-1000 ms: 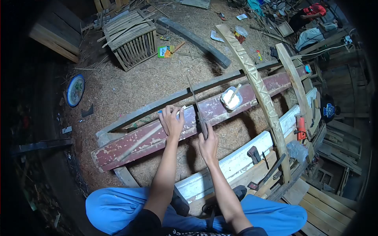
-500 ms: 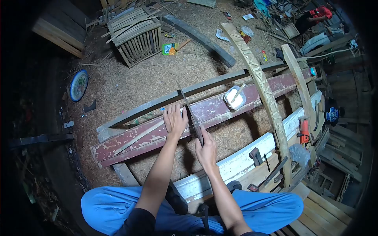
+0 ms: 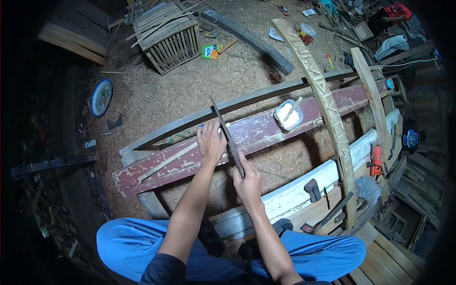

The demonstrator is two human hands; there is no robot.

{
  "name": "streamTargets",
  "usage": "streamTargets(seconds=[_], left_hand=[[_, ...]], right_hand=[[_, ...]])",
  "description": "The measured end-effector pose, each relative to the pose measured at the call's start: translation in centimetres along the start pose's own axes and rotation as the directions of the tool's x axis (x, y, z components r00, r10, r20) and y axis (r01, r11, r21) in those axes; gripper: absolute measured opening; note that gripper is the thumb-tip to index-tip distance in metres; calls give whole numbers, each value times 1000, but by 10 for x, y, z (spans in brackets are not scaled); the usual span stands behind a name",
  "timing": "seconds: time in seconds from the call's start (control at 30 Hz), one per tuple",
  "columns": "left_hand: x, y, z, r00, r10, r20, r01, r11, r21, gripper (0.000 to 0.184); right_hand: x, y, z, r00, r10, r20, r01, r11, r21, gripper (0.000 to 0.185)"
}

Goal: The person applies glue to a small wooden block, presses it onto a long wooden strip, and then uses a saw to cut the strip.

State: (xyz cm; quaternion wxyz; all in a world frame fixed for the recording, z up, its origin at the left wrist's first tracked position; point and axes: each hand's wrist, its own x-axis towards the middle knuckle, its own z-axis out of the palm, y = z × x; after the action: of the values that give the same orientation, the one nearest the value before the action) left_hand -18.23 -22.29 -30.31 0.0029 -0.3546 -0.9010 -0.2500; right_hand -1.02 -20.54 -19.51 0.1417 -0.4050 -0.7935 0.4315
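Note:
My right hand [image 3: 248, 180] is closed round the handle of a long, dark, narrow handsaw [image 3: 222, 119]. Its blade crosses the worn red plank [image 3: 256, 130] and points away from me. Just left of the blade, my left hand [image 3: 210, 143] presses a thin wooden strip [image 3: 166, 164] down on the plank, its fingers bent over the strip. A short pale end of the strip shows to the right of the blade. Where exactly the teeth meet the wood cannot be made out. A clear tub of white stuff [image 3: 288, 115] with a stick in it stands farther right on the plank.
A carved curved beam [image 3: 319, 88] and a plain one [image 3: 365, 76] lie across the plank. Nearer me is a white board [image 3: 285, 185] with a dark mallet head [image 3: 312, 190]. Beyond are a slatted crate [image 3: 171, 42] and a person in red [image 3: 396, 13].
The view has turned slightly, so most of the surroundings sit farther right. Both hands keep their holds, and the saw still lies across the plank at almost the same angle.

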Motion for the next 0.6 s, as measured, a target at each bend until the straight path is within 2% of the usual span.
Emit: streamTargets(seconds=[0.1,0.17,0.2,0.3,0.33,0.37,0.43,0.47,0.53,0.6], left_hand=[[-1,2,2,997,26,-70,-26,1000,-9,28],[0,4,0,989,-124,82,126,992,-10,29],[-1,5,-1,994,-107,32,109,992,-57,26],[-1,0,0,999,-37,35,41,989,-139,24],[-1,-1,4,996,14,-86,-26,990,-139,23],[-4,-2,7,997,9,-83,-21,990,-139,23],[-6,-3,6,996,69,-54,-77,985,-154,20],[-5,-4,6,996,68,-53,-75,986,-150,20],[-6,-4,4,997,15,71,-3,986,-164,25],[-6,-3,4,998,21,55,-12,987,-162,27]], right_hand=[[5,-6,-2,1000,23,15,-22,998,-60,57],[8,-6,-6,1000,11,21,-10,997,-76,57],[8,-6,-9,1000,-7,15,8,997,-74,57],[10,-1,-4,998,-57,-17,56,998,-42,57],[10,1,-3,995,-88,-46,87,996,-12,58],[9,3,-3,996,-85,-41,85,996,-13,58],[11,-5,-7,997,43,70,-39,998,-48,60],[13,-10,-9,996,42,73,-39,998,-45,60],[17,-17,-12,982,141,130,-139,990,-19,61],[21,-19,-15,968,186,167,-176,982,-72,61]])
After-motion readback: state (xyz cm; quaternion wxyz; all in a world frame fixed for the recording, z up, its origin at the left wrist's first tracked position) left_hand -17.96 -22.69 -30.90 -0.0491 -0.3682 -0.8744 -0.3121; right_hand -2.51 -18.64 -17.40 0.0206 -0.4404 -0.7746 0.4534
